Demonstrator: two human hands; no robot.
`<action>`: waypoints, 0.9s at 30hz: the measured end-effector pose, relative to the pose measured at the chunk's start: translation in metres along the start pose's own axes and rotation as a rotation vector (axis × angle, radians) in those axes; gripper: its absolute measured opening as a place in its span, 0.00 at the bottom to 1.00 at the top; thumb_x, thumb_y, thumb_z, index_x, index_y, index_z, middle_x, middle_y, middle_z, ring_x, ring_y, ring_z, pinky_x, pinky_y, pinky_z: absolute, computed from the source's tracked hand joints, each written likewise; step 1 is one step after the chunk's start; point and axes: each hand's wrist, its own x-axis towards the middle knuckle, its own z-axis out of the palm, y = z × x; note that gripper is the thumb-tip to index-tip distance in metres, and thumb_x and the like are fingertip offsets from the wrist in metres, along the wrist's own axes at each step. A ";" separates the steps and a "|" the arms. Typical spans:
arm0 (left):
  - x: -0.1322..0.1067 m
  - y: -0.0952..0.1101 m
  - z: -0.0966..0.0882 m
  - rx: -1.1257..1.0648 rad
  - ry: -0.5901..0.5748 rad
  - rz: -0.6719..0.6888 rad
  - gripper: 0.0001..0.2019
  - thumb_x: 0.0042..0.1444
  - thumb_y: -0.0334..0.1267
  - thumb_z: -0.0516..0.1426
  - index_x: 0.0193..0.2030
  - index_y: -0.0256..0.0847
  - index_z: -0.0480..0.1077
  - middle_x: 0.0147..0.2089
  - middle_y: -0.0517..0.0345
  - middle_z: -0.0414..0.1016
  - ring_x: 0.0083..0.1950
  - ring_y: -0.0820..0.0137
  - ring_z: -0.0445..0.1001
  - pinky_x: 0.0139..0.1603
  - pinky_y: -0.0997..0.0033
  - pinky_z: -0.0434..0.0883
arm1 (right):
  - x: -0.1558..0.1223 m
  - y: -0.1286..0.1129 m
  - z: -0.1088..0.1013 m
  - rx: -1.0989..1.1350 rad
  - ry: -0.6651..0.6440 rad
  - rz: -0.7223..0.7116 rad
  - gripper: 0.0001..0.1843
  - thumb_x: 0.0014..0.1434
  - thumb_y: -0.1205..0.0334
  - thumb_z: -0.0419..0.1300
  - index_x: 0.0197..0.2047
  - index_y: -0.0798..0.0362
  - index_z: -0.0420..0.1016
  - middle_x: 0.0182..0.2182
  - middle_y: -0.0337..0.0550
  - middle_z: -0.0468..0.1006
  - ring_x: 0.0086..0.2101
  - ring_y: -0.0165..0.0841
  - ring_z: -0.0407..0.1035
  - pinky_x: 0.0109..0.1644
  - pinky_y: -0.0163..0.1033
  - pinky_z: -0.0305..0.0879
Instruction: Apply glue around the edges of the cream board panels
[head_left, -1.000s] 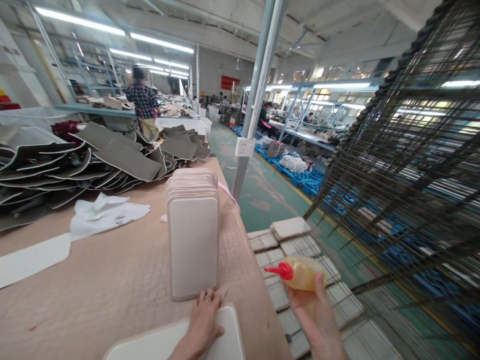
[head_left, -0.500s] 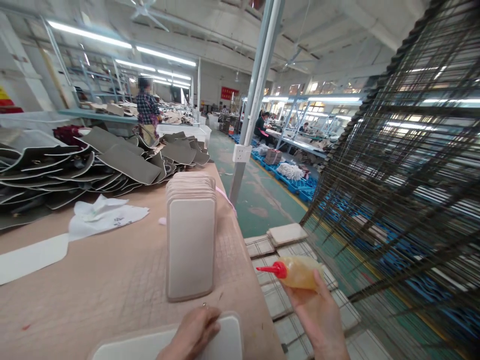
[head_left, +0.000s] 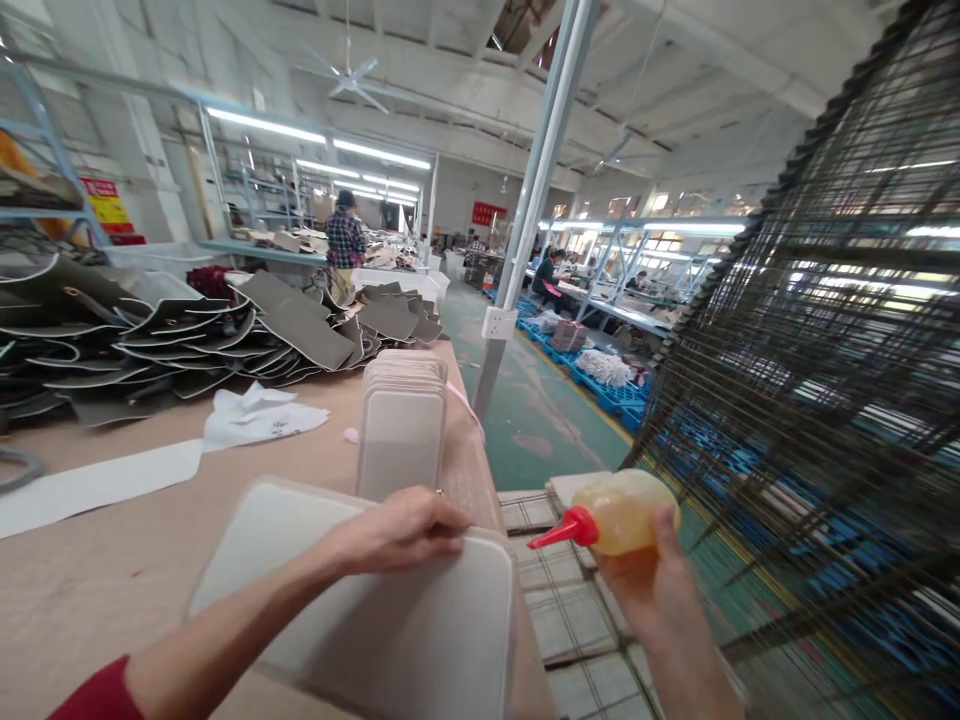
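Note:
My left hand [head_left: 401, 528] grips the far edge of a large pale rounded panel [head_left: 352, 600] and holds it lifted off the brown table [head_left: 82, 590]. My right hand [head_left: 660, 590] holds a yellow glue bottle [head_left: 619, 512] on its side, its red nozzle pointing left toward the panel's right corner. Just beyond the lifted panel lies a row of overlapped beige panels [head_left: 401, 420] along the table's right edge.
Heaps of dark grey cut pieces [head_left: 187, 340] cover the table's far left, with white paper [head_left: 259, 415] in front. A wire rack [head_left: 810, 400] fills the right. More panels lie on low trays [head_left: 570, 600] below. A person in a checked shirt [head_left: 345, 240] stands far back beside a grey pillar [head_left: 525, 230].
My left hand has taken hold of the near panel and raised it off the table. My right hand with the bottle rose slightly. The camera tilted up.

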 end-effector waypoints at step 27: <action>0.054 0.053 -0.019 -0.236 -0.321 0.114 0.11 0.53 0.30 0.59 0.41 0.27 0.78 0.36 0.54 0.79 0.36 0.71 0.72 0.33 0.83 0.65 | -0.002 -0.068 0.012 -0.226 -0.067 -0.170 0.36 0.34 0.43 0.74 0.44 0.54 0.75 0.35 0.47 0.78 0.34 0.40 0.72 0.48 0.47 0.70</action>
